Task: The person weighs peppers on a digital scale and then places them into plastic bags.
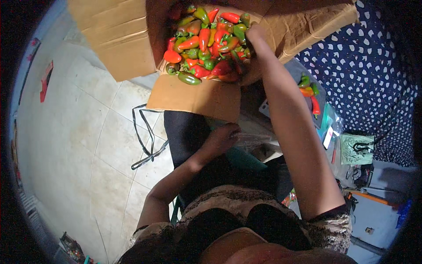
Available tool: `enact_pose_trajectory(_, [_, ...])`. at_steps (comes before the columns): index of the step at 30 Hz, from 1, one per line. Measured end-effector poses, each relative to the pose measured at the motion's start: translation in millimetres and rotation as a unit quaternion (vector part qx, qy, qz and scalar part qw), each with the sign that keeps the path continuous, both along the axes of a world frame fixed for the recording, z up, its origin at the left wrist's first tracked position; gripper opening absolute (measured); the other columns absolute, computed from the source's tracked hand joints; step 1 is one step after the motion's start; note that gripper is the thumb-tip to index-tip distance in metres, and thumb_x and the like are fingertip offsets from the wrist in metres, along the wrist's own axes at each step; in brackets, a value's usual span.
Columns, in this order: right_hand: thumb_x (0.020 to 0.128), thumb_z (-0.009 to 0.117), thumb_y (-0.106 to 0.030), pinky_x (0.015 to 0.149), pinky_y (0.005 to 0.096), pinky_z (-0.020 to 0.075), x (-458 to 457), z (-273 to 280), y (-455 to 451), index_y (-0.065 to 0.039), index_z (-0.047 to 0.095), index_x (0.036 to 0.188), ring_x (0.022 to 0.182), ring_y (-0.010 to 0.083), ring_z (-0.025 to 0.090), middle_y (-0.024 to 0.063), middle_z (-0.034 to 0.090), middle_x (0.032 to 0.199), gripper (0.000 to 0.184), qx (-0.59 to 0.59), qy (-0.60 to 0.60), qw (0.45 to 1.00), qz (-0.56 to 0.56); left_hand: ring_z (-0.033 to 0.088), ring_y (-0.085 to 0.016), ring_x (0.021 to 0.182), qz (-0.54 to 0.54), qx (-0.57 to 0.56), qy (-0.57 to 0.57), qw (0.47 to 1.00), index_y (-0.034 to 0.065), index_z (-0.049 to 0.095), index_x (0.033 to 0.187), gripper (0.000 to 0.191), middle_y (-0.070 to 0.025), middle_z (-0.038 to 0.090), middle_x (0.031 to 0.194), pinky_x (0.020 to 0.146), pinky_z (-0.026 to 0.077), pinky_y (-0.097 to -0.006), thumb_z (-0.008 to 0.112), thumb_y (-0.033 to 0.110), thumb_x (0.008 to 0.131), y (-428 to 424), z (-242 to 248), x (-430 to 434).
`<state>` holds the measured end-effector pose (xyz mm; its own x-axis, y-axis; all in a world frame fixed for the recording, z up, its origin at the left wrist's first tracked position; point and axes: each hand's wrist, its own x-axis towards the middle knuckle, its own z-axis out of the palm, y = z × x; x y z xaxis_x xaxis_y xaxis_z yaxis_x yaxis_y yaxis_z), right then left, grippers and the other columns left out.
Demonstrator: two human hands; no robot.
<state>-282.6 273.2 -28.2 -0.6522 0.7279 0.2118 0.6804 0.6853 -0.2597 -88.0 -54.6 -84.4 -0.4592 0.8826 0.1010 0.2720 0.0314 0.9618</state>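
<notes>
Red, green and mottled peppers [204, 46] fill an opened cardboard box [194, 94] in front of me. My right hand [256, 34] reaches to the right side of the pile, beside a green pepper; its fingertips are partly hidden, so I cannot tell if it grips one. Below the box's near flap, my left hand [224, 137] is over my lap with its fingers curled, next to a clear plastic bag [252, 137]. What it may hold is hidden in shadow.
Several more peppers [308, 92] lie on a grey surface at right, near a patterned navy cloth [369, 66]. A black strap [150, 138] hangs over the tiled floor [105, 132] at left. A green printed pouch [357, 149] lies at right.
</notes>
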Motion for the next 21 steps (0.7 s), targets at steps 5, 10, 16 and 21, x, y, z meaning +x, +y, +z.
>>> enact_pose_trajectory(5, [0.078, 0.060, -0.026, 0.080, 0.0444, 0.0491, 2.0, 5.9, -13.0, -0.008, 0.063, 0.094, 0.096, 0.0358, 0.062, 0.0163, 0.066, 0.101, 0.024, -0.024, 0.065, 0.996, 0.054, 0.061, -0.039, 0.092, -0.002, -0.028, 0.006, 1.000, 0.0009, 0.059, 0.098, 0.020, -0.0207, 0.062, 0.095, 0.077, 0.048, -0.0419, 0.060, 0.010, 0.081, 0.4, -10.2, -0.8])
enact_pose_trajectory(10, [0.079, 0.056, -0.015, 0.082, 0.0454, 0.0476, 8.1, -6.0, 16.1, -0.007, 0.064, 0.091, 0.093, 0.0373, 0.061, 0.0209, 0.064, 0.095, 0.017, -0.054, 0.152, 0.987, 0.008, 0.060, -0.039, 0.096, -0.051, -0.053, -0.005, 0.997, 0.0014, 0.060, 0.104, 0.025, -0.0210, 0.063, 0.100, 0.082, 0.048, -0.0425, 0.058, 0.013, 0.082, 13.3, -15.6, 3.7])
enact_pose_trajectory(16, [0.067, 0.061, 0.001, 0.078, 0.0439, 0.0442, 5.6, 23.2, -55.2, -0.005, 0.059, 0.089, 0.087, 0.0376, 0.056, 0.0208, 0.059, 0.088, 0.023, 0.080, 0.321, 0.934, 0.138, 0.060, -0.038, 0.101, -0.029, -0.049, 0.019, 0.998, 0.0011, 0.061, 0.111, 0.030, -0.0219, 0.063, 0.106, 0.086, 0.047, -0.0437, 0.056, 0.014, 0.084, 9.5, -65.8, 6.1])
enact_pose_trajectory(21, [0.067, 0.063, 0.004, 0.070, 0.0422, 0.0459, 29.6, 33.9, -50.8, -0.001, 0.054, 0.094, 0.079, 0.0346, 0.058, 0.0209, 0.059, 0.088, 0.028, 0.048, 0.466, 0.870, 0.156, 0.061, -0.038, 0.097, -0.036, -0.084, 0.055, 0.994, 0.0008, 0.062, 0.106, 0.027, -0.0223, 0.063, 0.102, 0.085, 0.047, -0.0445, 0.056, 0.015, 0.084, 14.0, -34.1, 5.7])
